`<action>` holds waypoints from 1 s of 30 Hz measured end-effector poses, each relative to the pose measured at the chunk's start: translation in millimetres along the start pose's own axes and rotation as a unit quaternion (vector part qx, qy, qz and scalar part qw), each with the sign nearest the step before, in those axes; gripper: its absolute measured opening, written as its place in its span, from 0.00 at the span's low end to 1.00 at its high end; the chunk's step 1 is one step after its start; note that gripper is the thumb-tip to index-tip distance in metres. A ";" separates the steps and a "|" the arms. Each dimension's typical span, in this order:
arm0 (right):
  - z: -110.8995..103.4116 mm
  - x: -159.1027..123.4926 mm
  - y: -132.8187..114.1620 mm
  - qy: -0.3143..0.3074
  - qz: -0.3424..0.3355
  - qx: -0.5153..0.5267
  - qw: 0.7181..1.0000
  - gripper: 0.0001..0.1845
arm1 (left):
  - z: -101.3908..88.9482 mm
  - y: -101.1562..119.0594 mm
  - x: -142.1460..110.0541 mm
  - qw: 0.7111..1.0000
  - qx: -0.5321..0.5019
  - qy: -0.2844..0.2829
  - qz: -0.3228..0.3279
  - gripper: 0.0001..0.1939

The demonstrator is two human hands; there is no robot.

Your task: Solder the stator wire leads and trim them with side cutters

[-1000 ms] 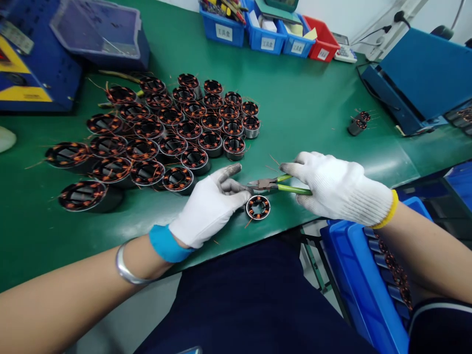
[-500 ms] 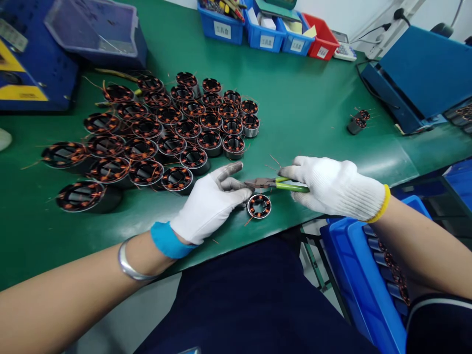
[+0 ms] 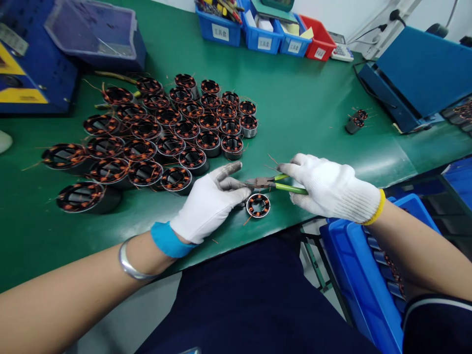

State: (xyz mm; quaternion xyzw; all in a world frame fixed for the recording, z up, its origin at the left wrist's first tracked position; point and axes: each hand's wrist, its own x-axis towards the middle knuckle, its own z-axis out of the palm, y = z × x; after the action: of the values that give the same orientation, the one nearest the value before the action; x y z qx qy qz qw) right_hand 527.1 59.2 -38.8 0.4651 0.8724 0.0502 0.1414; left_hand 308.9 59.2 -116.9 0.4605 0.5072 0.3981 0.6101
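Note:
My right hand (image 3: 328,189), in a white knitted glove with a yellow cuff, grips the green handles of pliers (image 3: 263,183). The jaws point left and reach the fingertips of my left hand (image 3: 210,204), gloved in white with a blue cuff. Its thumb and some fingers are pinched together by the jaw tips, while the index finger stretches out above. What they pinch is hidden. Just below the jaws a small motor stator (image 3: 258,205) with copper windings stands on the green bench, close to my left fingertips. Thin wire ends stick out from it.
Several wound stators (image 3: 171,145) stand grouped at left. Two more (image 3: 354,125) sit far right by a blue machine (image 3: 424,73). Blue boxes (image 3: 220,32) and a red box (image 3: 319,46) line the back. A blue crate (image 3: 368,295) with stators is below the bench's right edge.
The pliers and both hands have stayed almost in place. My right hand has shifted very slightly left, and the whole view has moved a little.

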 end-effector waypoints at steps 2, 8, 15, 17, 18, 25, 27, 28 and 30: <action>-0.6 0.5 -1.1 -0.007 0.005 0.001 1.000 0.27 | 0.6 0.3 -0.2 1.000 -0.007 0.001 -0.001 0.42; -1.7 2.4 -3.4 -0.022 0.022 0.008 0.999 0.23 | 1.5 0.6 0.2 1.000 0.000 0.006 0.006 0.42; 1.8 -0.7 0.9 -0.014 0.044 0.032 0.998 0.23 | 0.9 -0.5 -0.3 1.000 0.006 0.001 -0.001 0.41; 4.4 -2.9 1.8 -0.014 0.039 0.046 0.998 0.24 | 1.0 -0.8 0.0 1.000 0.006 0.003 -0.001 0.40; 5.5 -3.9 1.7 -0.015 0.035 0.049 0.998 0.25 | 1.1 -1.1 0.2 1.000 0.006 0.004 0.000 0.40; 7.7 -4.1 -5.3 -0.007 0.019 0.045 0.999 0.25 | 1.0 -1.4 0.8 1.000 -0.004 0.006 0.009 0.39; 7.3 -2.1 -6.8 -0.014 0.027 0.045 0.999 0.24 | 1.3 -0.1 0.0 1.000 -0.004 0.009 0.004 0.40; 7.1 -1.2 -7.1 -0.018 0.029 0.047 0.998 0.23 | 1.6 0.6 -0.4 1.000 -0.005 0.009 0.002 0.40; 6.9 -0.2 -6.6 -0.024 0.034 0.051 0.998 0.21 | 2.1 1.6 -0.7 1.000 -0.005 0.008 0.004 0.40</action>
State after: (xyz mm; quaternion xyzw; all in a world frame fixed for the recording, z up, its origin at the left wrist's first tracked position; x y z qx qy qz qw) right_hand 524.0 55.0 -46.7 0.5019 0.8541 -0.0009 0.1361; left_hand 310.8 58.6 -115.1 0.4561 0.5079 0.4066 0.6072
